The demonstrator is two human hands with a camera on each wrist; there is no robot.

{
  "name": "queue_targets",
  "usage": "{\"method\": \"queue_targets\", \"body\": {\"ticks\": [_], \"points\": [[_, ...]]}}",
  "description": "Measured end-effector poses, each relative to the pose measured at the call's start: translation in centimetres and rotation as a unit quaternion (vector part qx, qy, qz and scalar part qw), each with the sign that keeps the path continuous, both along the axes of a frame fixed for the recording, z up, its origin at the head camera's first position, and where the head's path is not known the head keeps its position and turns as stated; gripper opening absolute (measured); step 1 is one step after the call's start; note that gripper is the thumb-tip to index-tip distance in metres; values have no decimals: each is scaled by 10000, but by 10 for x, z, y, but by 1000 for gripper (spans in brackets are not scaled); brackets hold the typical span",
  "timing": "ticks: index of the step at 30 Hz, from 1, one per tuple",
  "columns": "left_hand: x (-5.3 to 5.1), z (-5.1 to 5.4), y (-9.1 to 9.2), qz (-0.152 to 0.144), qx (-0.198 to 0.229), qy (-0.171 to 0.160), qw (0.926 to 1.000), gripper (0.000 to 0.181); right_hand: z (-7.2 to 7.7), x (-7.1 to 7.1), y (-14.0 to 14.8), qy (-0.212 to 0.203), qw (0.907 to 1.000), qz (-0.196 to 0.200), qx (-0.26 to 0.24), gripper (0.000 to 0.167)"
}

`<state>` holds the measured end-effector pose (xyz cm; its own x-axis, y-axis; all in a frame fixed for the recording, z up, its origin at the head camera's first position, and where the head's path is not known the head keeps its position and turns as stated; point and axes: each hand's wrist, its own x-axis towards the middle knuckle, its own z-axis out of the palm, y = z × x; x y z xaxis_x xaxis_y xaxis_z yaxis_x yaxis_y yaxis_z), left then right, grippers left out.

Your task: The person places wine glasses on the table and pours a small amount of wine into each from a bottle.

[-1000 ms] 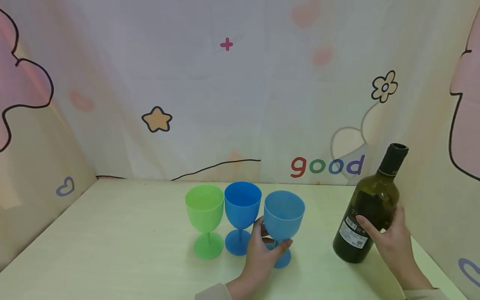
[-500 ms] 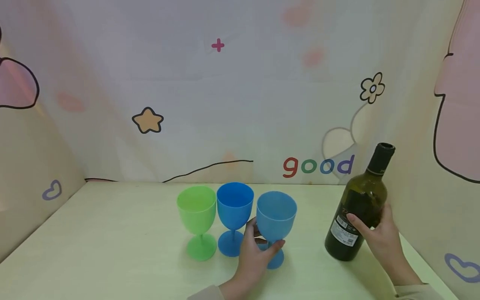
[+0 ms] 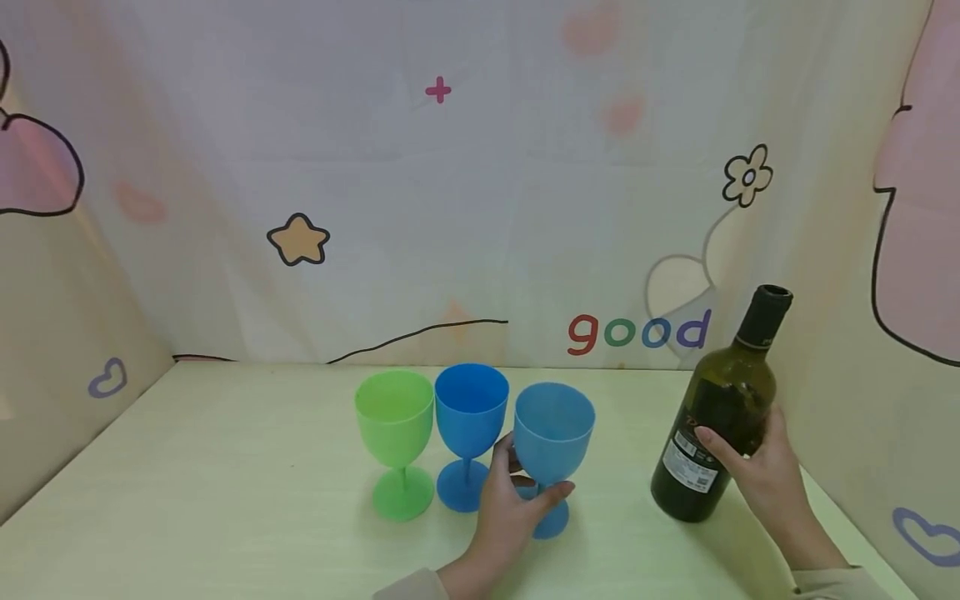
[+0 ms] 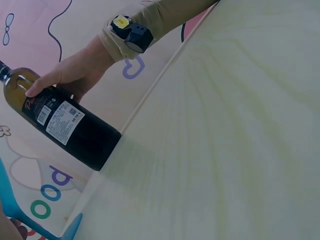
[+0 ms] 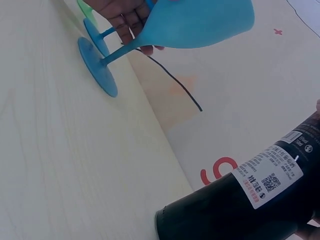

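My left hand (image 3: pixel 504 517) holds a light blue plastic goblet (image 3: pixel 553 433) low down, with the thumb in front of the stem and the fingers behind, under the bowl. In the right wrist view the goblet's round foot (image 5: pixel 97 67) shows close to the tabletop; whether it touches is unclear. A dark green wine bottle (image 3: pixel 708 425) leans to the right, its neck uppermost and its mouth uncapped. My right hand (image 3: pixel 772 483) grips it around the body, the thumb across the label. Left of my left hand stand a darker blue goblet (image 3: pixel 471 408) and a green goblet (image 3: pixel 395 417).
The pale wooden table (image 3: pixel 225 467) runs back to a printed curtain (image 3: pixel 375 208), which also closes in both sides. Below the left hand's goblet in the left wrist view, bare tabletop (image 4: pixel 225 150) fills most of the picture. The darker blue and green goblets stand side by side, nearly touching.
The whole head view has shifted, so everything sits slightly further left than a second ago. Both hands keep the same hold on the goblet and the bottle.
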<state>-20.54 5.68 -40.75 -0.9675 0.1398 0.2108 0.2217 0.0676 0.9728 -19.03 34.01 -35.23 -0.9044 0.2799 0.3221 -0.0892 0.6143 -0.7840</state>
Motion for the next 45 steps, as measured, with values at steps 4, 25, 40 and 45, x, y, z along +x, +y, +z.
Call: {"method": "queue_targets", "body": {"ticks": [4, 25, 40, 45], "points": [[-1, -1, 1, -108, -6, -122, 9999, 90, -7, -2, 2, 13, 9996, 84, -265, 71], [-5, 3, 1, -414, 183, 94, 9989, 84, -24, -7, -3, 472, 9907, 377, -1222, 62], [-3, 0, -3, -287, 148, 67, 9995, 84, -33, -13, -8, 395, 9894, -47, -1394, 58], [-3, -2, -2, -283, 172, 108, 9994, 83, -30, -11, -12, 462, 9891, -176, -1390, 56]]}}
